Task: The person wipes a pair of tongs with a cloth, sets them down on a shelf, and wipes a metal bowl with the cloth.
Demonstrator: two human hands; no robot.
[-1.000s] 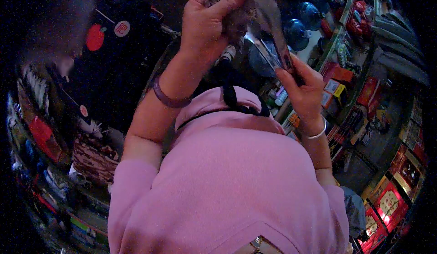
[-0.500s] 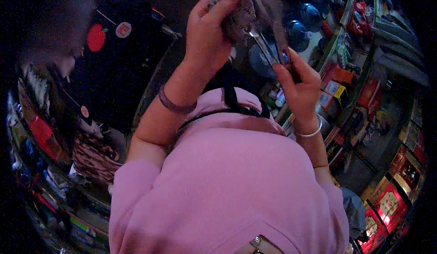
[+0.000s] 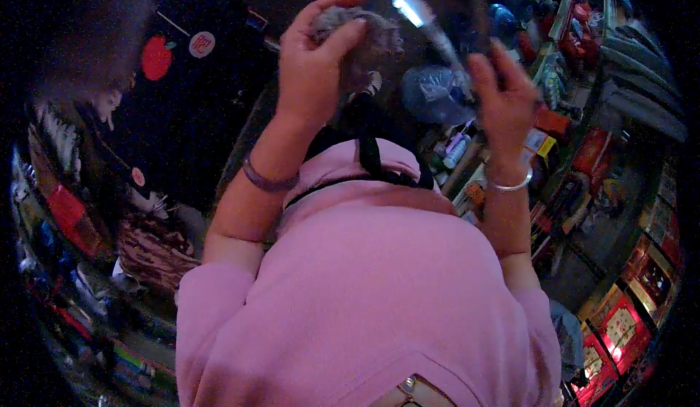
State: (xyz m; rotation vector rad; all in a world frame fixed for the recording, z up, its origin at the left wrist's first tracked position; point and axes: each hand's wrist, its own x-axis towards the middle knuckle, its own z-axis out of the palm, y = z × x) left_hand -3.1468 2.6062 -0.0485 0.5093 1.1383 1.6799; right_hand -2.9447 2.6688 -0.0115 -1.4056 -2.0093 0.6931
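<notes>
My left hand (image 3: pixel 310 79) is raised at the upper left, its fingers and thumb closed round a crumpled grey, fuzzy-looking bundle (image 3: pixel 368 26). What the bundle is made of is too blurred to tell. To the right, my right hand (image 3: pixel 507 108) grips the lower end of a long metal tool with two arms (image 3: pixel 440 41). One arm shines brightly at its tip; the other is dark and smeared. Whether these are scissors or tongs I cannot tell. A gap lies between the tool and the bundle.
Clear, rounded plastic containers (image 3: pixel 430 94) stand beyond my right hand. Shelves with packets and boxes (image 3: pixel 539 141) run down the right side, near folded grey cloth (image 3: pixel 642 79). Dark fabric with a red apple patch (image 3: pixel 157 57) lies at left.
My hands have moved apart: the left shifted left and slightly down with the grey bundle, the right went rightward. The tool's arms are spread wider and stand away from the bundle.
</notes>
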